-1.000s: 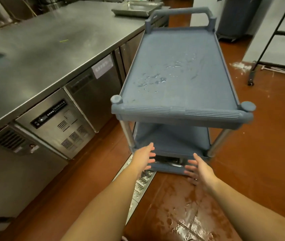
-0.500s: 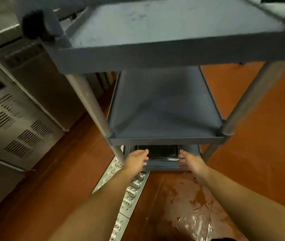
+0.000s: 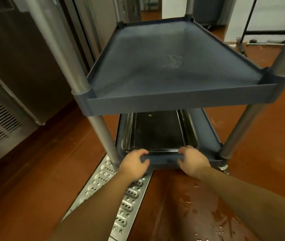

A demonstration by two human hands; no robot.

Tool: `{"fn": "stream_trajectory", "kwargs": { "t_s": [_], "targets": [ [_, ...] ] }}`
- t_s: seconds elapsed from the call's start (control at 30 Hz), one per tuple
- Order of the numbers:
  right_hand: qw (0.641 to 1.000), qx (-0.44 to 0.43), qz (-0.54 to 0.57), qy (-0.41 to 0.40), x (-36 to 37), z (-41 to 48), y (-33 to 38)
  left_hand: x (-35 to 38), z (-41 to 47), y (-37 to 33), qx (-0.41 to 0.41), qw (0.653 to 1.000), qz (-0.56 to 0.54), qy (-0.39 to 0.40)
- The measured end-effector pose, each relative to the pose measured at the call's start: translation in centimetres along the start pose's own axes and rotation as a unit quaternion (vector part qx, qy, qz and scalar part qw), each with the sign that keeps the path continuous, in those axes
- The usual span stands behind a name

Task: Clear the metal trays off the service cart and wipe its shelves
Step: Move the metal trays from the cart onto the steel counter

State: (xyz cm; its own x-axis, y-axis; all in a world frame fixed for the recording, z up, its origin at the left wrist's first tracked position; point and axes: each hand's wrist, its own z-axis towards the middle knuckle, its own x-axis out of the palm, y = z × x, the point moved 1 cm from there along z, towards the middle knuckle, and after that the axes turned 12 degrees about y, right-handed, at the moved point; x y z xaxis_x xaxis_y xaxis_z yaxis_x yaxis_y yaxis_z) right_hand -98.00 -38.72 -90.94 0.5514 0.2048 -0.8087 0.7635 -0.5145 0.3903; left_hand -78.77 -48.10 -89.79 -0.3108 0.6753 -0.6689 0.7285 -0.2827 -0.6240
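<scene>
My left hand [image 3: 133, 164] and right hand [image 3: 193, 162] curl over the near lip of the bottom shelf [image 3: 202, 129], fingertips reaching the metal tray [image 3: 157, 133]. It looks stiff, slick and probably light, best lifted by its rim.

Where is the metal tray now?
Head view, low centre: the metal tray lies on the bottom shelf, under the middle shelf, just behind the left hand and right hand gripping the shelf rim.
</scene>
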Motion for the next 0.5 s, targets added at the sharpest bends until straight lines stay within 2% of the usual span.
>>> {"fn": "stream_trajectory", "kwargs": {
  "t_s": [0.1,0.23,0.5],
  "targets": [
    [0.994,-0.024,-0.102,-0.022,1.1,0.9,1.0,1.5,0.2,1.9,-0.009,0.996,-0.089,-0.027],
    [0.990,-0.043,-0.135,-0.014,2.4,2.0,2.8,3.6,0.3,3.6,-0.016,0.969,-0.240,-0.054],
    [0.986,-0.029,-0.162,-0.008,4.0,4.5,3.6,3.6,2.2,4.7,-0.020,0.936,-0.341,-0.088]
  ]
}}
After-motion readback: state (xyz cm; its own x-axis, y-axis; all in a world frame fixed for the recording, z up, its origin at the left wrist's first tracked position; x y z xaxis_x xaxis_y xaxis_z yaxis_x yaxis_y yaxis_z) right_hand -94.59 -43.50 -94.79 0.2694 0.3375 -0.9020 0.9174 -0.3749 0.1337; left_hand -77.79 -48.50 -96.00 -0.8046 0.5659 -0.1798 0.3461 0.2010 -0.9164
